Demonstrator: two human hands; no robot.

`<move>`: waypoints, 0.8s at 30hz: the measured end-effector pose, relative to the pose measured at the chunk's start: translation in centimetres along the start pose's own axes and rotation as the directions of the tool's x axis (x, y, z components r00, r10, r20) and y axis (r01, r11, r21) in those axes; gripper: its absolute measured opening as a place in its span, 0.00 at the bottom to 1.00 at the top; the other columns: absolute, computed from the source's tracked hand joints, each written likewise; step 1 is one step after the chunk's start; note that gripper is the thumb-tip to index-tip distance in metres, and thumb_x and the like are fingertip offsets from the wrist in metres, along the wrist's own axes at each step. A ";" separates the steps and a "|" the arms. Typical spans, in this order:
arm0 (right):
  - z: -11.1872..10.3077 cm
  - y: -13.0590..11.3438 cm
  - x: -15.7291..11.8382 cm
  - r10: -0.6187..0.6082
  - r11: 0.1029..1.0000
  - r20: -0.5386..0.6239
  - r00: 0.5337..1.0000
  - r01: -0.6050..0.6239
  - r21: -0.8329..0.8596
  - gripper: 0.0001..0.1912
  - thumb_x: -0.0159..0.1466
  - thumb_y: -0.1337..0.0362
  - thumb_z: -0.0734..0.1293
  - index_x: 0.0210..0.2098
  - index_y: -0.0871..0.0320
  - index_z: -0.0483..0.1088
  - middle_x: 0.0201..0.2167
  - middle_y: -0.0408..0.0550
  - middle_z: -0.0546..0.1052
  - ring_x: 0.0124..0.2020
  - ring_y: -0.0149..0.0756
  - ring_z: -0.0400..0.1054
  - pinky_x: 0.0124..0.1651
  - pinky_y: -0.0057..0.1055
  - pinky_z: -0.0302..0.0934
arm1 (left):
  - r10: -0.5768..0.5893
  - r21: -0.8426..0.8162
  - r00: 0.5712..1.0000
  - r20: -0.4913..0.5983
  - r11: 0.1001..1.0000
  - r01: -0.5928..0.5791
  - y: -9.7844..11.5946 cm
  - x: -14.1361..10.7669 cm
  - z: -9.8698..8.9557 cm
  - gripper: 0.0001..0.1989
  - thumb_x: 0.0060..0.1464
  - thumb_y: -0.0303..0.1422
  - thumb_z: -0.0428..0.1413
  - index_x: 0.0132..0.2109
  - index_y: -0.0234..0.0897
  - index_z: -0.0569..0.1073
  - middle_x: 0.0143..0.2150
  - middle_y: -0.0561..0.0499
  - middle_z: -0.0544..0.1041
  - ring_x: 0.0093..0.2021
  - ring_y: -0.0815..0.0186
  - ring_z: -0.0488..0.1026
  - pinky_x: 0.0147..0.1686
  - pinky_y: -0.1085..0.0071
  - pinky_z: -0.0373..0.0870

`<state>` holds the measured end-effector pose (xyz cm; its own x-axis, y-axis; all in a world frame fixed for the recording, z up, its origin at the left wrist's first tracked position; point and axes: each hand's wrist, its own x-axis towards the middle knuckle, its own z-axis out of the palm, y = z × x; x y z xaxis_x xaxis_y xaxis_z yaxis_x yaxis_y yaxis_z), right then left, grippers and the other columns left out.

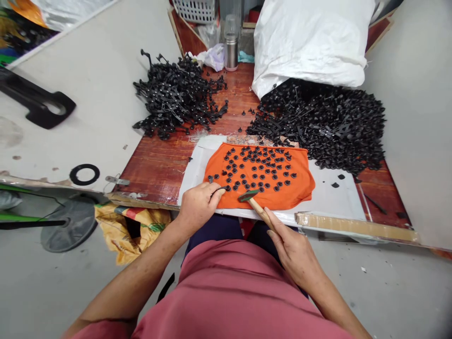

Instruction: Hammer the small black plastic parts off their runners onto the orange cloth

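My right hand (294,249) grips the wooden handle of a small hammer (261,212). Its dark greenish head hovers over or rests on the near edge of an orange cloth (300,188); I cannot tell which. At the cloth's left edge, my left hand (198,203) is closed, with a thin black plastic piece (218,189) between thumb and fingers. Many small black studs (261,167) with round bases stand upright across the cloth. Beneath it lies a white sheet (335,200) on the red-brown table.
A heap of linked black parts (173,96) lies at the back left. To the right, a larger heap of black studs (328,127) spills from a white sack (310,42). A steel flask (231,52) stands behind. A black ring (84,174) lies left; a cardboard strip (353,228) edges the table.
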<state>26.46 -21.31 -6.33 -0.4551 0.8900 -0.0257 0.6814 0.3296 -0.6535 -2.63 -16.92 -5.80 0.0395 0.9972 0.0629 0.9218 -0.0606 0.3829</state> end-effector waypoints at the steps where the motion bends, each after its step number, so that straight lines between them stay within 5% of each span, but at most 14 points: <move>1: -0.4 -0.3 0.2 0.000 1.000 -0.007 1.000 0.000 -0.019 0.32 0.74 0.69 0.58 0.75 0.48 0.52 0.62 0.48 0.76 0.56 0.40 0.77 0.54 0.36 0.74 | 0.002 0.018 1.000 -0.003 1.000 -0.002 0.0 0.0 0.0 0.16 0.69 0.40 0.50 0.41 0.40 0.80 0.37 0.47 0.81 0.39 0.62 0.77 0.39 0.69 0.67; 4: -1.7 -1.4 1.0 -0.030 0.997 -0.066 0.997 0.025 -0.074 0.31 0.74 0.67 0.58 0.75 0.48 0.54 0.54 0.50 0.82 0.44 0.40 0.81 0.44 0.33 0.76 | 0.000 0.061 1.000 0.003 0.998 0.000 0.2 0.0 0.0 0.17 0.69 0.40 0.49 0.41 0.40 0.80 0.37 0.47 0.81 0.39 0.62 0.78 0.37 0.69 0.67; 8: -2.3 -3.1 2.5 -0.172 0.975 -0.161 0.972 0.144 -0.171 0.32 0.75 0.66 0.57 0.76 0.48 0.49 0.52 0.52 0.82 0.42 0.39 0.80 0.45 0.34 0.74 | -0.012 0.027 0.998 0.064 1.000 0.011 0.2 0.3 -0.4 0.16 0.69 0.40 0.49 0.42 0.40 0.80 0.37 0.47 0.82 0.39 0.61 0.79 0.38 0.68 0.67; 14: -1.0 -3.2 3.9 -0.104 0.916 -0.019 0.994 0.088 -0.390 0.31 0.74 0.68 0.56 0.76 0.50 0.52 0.38 0.49 0.83 0.30 0.40 0.78 0.33 0.33 0.73 | -0.009 0.038 0.995 0.101 0.999 0.005 0.1 0.5 -0.5 0.16 0.69 0.39 0.49 0.40 0.38 0.79 0.37 0.46 0.82 0.39 0.59 0.79 0.37 0.68 0.66; 17: -0.6 -2.9 3.6 -0.130 0.934 -0.088 0.988 0.093 -0.344 0.32 0.75 0.67 0.56 0.77 0.51 0.48 0.42 0.52 0.83 0.35 0.40 0.79 0.39 0.34 0.73 | -0.007 0.026 0.995 0.097 1.000 0.004 0.2 0.5 -0.2 0.16 0.69 0.40 0.49 0.40 0.39 0.79 0.37 0.46 0.82 0.39 0.60 0.79 0.38 0.68 0.66; 20: -0.2 -2.6 3.5 -0.123 0.907 -0.068 0.990 0.085 -0.413 0.32 0.74 0.67 0.56 0.76 0.53 0.50 0.38 0.51 0.83 0.30 0.40 0.78 0.34 0.33 0.72 | -0.022 0.032 0.993 0.112 0.999 0.018 0.3 0.5 -0.3 0.16 0.69 0.39 0.49 0.40 0.39 0.78 0.37 0.46 0.82 0.39 0.60 0.79 0.37 0.69 0.67; 24: 0.1 -2.1 3.6 -0.077 0.876 0.009 0.997 0.072 -0.477 0.32 0.73 0.68 0.57 0.76 0.53 0.51 0.39 0.51 0.83 0.30 0.41 0.78 0.30 0.31 0.70 | 0.038 0.069 0.981 0.190 0.996 -0.052 -0.4 0.4 -2.8 0.17 0.71 0.39 0.46 0.48 0.41 0.79 0.38 0.47 0.82 0.39 0.60 0.78 0.38 0.69 0.68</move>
<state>23.33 -18.81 -5.12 -0.5116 0.8590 0.0175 0.8374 0.5031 -0.2139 -4.02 -16.65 -3.34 0.1473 0.9842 -0.0985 0.9428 -0.1096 0.3148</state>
